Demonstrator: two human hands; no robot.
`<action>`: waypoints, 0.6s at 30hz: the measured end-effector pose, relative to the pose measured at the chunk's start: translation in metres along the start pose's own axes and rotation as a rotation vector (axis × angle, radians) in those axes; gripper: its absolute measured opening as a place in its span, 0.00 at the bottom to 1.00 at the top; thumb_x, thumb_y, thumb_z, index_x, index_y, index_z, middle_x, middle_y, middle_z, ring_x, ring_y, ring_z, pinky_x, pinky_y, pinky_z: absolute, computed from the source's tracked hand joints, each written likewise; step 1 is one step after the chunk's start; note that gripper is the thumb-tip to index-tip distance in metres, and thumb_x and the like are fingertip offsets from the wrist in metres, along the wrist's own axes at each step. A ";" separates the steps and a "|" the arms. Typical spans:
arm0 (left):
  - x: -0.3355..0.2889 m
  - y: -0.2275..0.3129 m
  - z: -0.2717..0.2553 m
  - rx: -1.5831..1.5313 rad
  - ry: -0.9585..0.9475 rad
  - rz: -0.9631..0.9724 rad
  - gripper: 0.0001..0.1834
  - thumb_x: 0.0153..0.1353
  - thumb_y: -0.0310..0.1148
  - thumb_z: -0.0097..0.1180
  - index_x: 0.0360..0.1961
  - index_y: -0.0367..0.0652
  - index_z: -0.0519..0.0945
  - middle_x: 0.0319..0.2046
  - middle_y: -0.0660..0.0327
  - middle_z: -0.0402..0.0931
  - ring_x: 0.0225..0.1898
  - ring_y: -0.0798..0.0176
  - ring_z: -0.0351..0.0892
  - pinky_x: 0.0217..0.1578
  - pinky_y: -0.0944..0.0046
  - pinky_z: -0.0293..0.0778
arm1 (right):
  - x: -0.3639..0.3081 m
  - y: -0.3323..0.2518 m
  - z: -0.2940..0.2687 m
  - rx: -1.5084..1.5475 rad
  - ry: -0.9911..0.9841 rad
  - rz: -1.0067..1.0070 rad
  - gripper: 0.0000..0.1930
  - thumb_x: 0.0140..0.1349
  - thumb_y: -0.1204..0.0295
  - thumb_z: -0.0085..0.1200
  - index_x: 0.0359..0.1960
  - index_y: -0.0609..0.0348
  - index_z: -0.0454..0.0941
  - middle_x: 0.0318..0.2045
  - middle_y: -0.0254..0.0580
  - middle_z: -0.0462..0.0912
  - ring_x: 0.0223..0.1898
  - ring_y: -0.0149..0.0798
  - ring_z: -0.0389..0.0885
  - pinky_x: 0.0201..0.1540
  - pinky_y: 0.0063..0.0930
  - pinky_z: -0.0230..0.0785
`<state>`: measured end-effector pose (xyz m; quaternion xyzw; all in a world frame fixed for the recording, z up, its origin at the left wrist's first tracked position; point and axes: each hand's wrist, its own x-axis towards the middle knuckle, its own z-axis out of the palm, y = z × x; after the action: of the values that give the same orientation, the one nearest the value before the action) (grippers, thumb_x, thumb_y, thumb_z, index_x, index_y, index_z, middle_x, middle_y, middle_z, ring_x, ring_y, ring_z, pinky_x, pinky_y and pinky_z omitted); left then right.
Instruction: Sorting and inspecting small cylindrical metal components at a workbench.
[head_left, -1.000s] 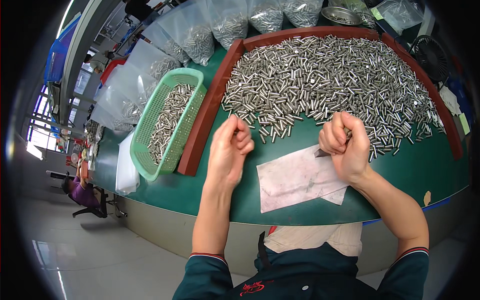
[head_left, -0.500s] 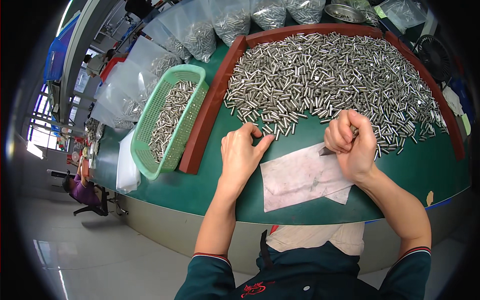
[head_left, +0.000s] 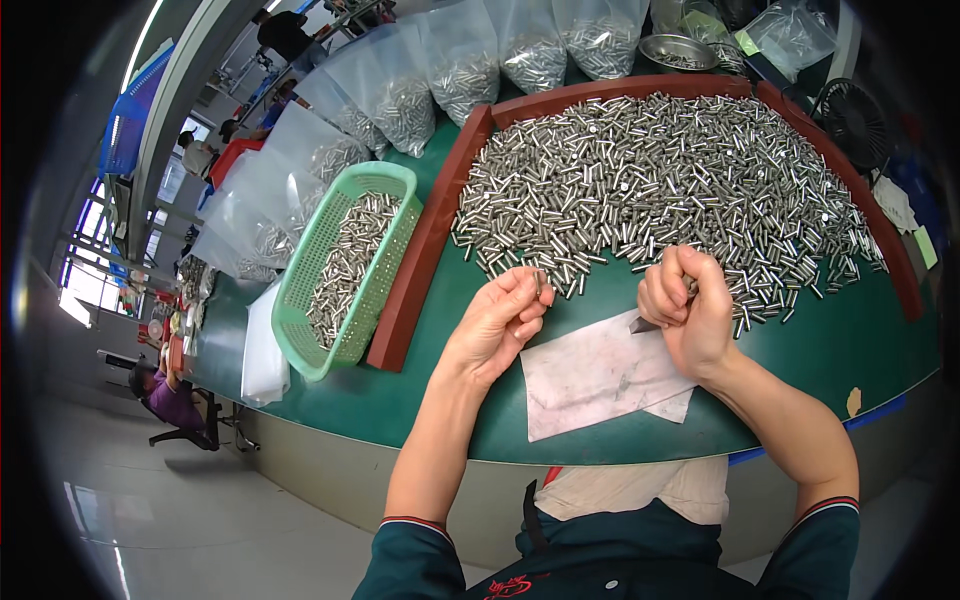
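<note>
On my remote feed, I see the left hand (head_left: 492,328) pinching a metal pin (head_left: 540,283) beside the pin pile (head_left: 660,180), the right hand (head_left: 692,312) curled round a dark pointed piece (head_left: 641,325) (mostly hidden). I judge the pin light, rigid, slippery; best held mid-length.

Mid-view: a metal pin (head_left: 541,283) is being pinched at the fingertips of the left hand (head_left: 495,327). Three o'clock: a dark-tipped object (head_left: 641,325), mostly hidden, is being gripped in the right hand (head_left: 692,312). Four o'clock: the green table (head_left: 790,355) is being partly covered by a smudged pale cloth (head_left: 595,378). Two o'clock: a heap of pins (head_left: 660,185) is being bounded by a red-brown rail (head_left: 424,265). More pins are being held in a green perforated basket (head_left: 380,287), nine o'clock, and clear bags (head_left: 465,80), eleven o'clock.
</note>
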<state>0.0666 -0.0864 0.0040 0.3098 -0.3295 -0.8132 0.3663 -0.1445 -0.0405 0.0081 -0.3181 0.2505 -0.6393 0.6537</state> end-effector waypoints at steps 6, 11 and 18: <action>0.001 -0.003 0.005 0.118 0.069 0.066 0.07 0.56 0.28 0.53 0.37 0.40 0.74 0.28 0.61 0.72 0.21 0.78 0.60 0.20 0.80 0.58 | 0.001 0.000 -0.001 0.004 0.005 0.000 0.18 0.59 0.65 0.32 0.10 0.54 0.54 0.07 0.30 0.54 0.11 0.23 0.46 0.15 0.20 0.40; 0.001 -0.002 0.005 0.127 0.079 0.077 0.08 0.56 0.28 0.52 0.37 0.40 0.74 0.28 0.61 0.73 0.22 0.77 0.60 0.20 0.79 0.59 | 0.002 0.001 0.000 0.001 0.010 -0.003 0.19 0.59 0.65 0.32 0.10 0.54 0.54 0.07 0.30 0.54 0.11 0.23 0.45 0.15 0.19 0.40; 0.000 0.000 0.008 0.106 0.074 0.059 0.10 0.59 0.31 0.49 0.38 0.37 0.73 0.26 0.62 0.72 0.22 0.77 0.61 0.20 0.79 0.58 | 0.001 0.000 0.000 0.002 0.013 0.001 0.19 0.59 0.65 0.32 0.10 0.54 0.54 0.07 0.29 0.53 0.11 0.24 0.45 0.15 0.20 0.39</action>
<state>0.0607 -0.0841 0.0086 0.3487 -0.3676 -0.7714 0.3851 -0.1446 -0.0414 0.0082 -0.3134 0.2543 -0.6412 0.6527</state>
